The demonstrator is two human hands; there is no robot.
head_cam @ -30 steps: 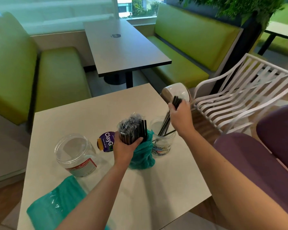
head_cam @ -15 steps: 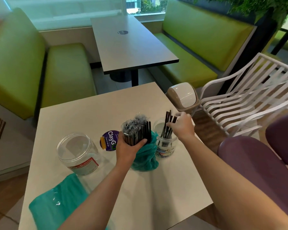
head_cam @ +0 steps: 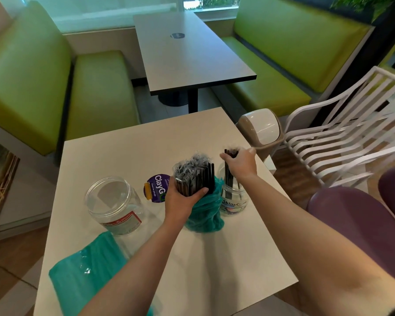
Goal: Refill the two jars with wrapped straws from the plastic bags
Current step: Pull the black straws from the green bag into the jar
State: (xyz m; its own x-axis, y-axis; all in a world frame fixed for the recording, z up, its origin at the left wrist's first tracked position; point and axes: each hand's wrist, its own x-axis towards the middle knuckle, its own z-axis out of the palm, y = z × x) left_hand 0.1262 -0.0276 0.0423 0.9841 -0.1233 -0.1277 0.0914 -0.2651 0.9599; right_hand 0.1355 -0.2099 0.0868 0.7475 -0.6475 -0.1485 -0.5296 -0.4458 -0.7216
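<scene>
Gripping an upright bundle of wrapped straws (head_cam: 193, 176) in its teal bag (head_cam: 203, 213), the left hand (head_cam: 183, 199) stays mid-worktop (head_cam: 123, 147), while the right hand (head_cam: 238, 163) pinches straws standing in the labelled jar (head_cam: 233, 199); another jar (head_cam: 114, 205) stands left.

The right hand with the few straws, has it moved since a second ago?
Yes. The right hand has come down toward the jar beneath it.

Two bare forearms — no sleeves, rings, or watch visible
</scene>
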